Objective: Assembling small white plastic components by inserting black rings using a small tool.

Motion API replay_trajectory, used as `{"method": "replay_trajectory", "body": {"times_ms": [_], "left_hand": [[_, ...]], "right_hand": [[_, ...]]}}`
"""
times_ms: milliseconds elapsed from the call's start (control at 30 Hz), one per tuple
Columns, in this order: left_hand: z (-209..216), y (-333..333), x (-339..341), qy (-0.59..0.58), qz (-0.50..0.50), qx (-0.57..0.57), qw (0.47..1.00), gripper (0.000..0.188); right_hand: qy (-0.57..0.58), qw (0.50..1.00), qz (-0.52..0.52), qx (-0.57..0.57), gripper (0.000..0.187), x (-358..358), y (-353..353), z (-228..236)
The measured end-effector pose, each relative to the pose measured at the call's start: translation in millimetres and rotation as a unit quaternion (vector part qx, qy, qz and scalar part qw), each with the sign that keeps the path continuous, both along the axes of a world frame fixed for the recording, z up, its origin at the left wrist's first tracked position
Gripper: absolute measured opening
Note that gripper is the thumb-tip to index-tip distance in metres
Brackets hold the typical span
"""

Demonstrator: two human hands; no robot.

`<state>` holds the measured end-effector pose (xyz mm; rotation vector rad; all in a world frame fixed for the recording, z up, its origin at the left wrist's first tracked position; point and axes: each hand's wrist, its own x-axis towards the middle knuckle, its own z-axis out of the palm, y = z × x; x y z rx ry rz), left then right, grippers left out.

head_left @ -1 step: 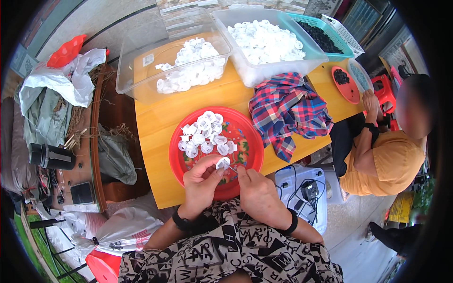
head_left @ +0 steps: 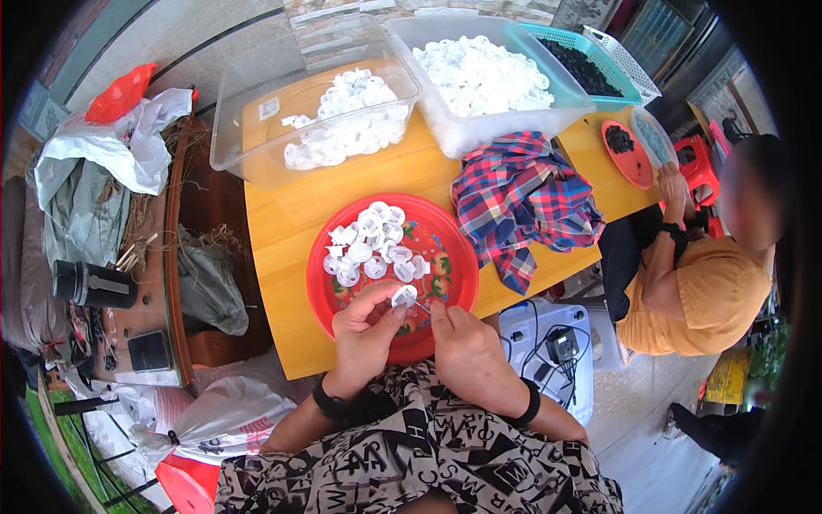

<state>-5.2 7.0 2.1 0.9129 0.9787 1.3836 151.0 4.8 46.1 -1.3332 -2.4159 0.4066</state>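
Observation:
Over the near part of a red round tray (head_left: 464,283), my left hand (head_left: 364,330) pinches a small round white plastic part (head_left: 404,296) between thumb and fingertips. My right hand (head_left: 475,355) is closed just beside it, thumb and index finger together on a thin rod-like tool (head_left: 422,307). Its tip points at the white part; most of it is hidden in the hand, so its kind does not show. A heap of similar white plastic parts (head_left: 370,236) lies on the tray's left half, beyond my hands.
Two clear plastic bins (head_left: 229,141) (head_left: 445,128) of white parts stand at the back of the yellow table (head_left: 282,257). A plaid cloth (head_left: 531,197) lies right of the tray. A co-worker (head_left: 702,283) sits at the right, near a red dish (head_left: 629,167) with black pieces.

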Motion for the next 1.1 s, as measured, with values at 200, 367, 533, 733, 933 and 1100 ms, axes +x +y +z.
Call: {"method": "replay_trajectory", "body": {"times_ms": [200, 367, 533, 733, 933, 1100], "left_hand": [[0.2, 2.1, 4.8, -0.148, 0.032, -0.019, 0.988, 0.028], [-1.0, 1.1, 4.6, -0.166, 0.031, -0.024, 0.985, 0.029], [-2.2, 0.6, 4.9, -0.165, 0.028, -0.024, 0.986, 0.030], [-3.0, 0.4, 6.4, -0.138, 0.035, -0.024, 0.990, 0.028], [-1.9, -0.3, 5.7, -0.141, 0.030, -0.029, 0.989, 0.027], [-3.0, -1.1, 4.2, -0.148, 0.017, -0.031, 0.988, 0.029]], "right_hand": [[-0.008, 1.000, -0.008, 0.025, 0.046, -7.4, 2.3, 0.6], [0.062, 0.998, -0.030, -0.013, 0.040, -6.3, 2.9, 1.9], [0.070, 0.997, -0.031, -0.015, 0.038, -5.2, 2.8, 3.0], [0.046, 0.999, -0.027, 0.005, 0.037, -6.1, 2.3, -0.1], [0.036, 0.999, -0.027, 0.004, 0.040, -1.3, 1.1, 3.2], [0.057, 0.998, -0.030, -0.006, 0.037, -2.0, 0.3, 4.6]]}}
